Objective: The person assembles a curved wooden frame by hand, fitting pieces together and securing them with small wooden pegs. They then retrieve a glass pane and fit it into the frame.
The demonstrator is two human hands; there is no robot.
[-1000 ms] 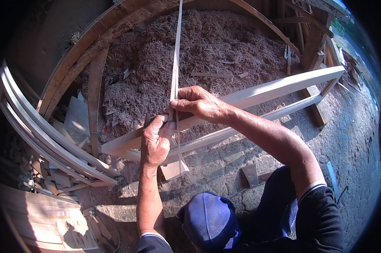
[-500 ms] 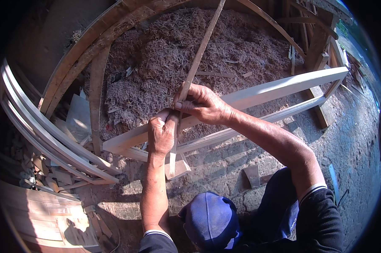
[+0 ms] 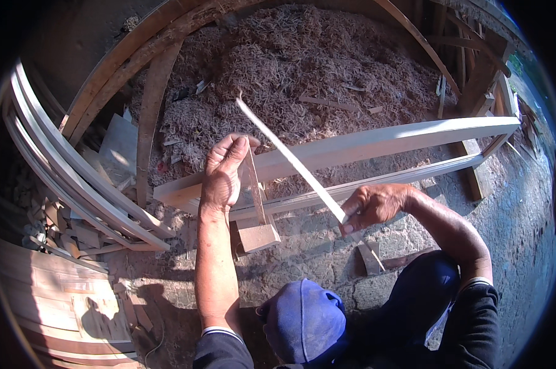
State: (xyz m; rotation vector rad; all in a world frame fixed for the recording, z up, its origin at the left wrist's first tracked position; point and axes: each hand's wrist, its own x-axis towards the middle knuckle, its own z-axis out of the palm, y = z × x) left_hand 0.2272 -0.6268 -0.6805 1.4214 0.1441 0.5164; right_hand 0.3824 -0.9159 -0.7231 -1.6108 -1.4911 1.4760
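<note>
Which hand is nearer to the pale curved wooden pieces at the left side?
Left. The left hand is right of the curved pieces, apart from them; the right hand is farther right, gripping a long strip.

The left forearm runs almost straight up, the left wrist nearly in line with it. The left hand is curled in a pinch, its thumb pointing up. The right elbow bends outward, and the right forearm slants inward to the right hand, lower, fingers folded, well apart from the left
</note>
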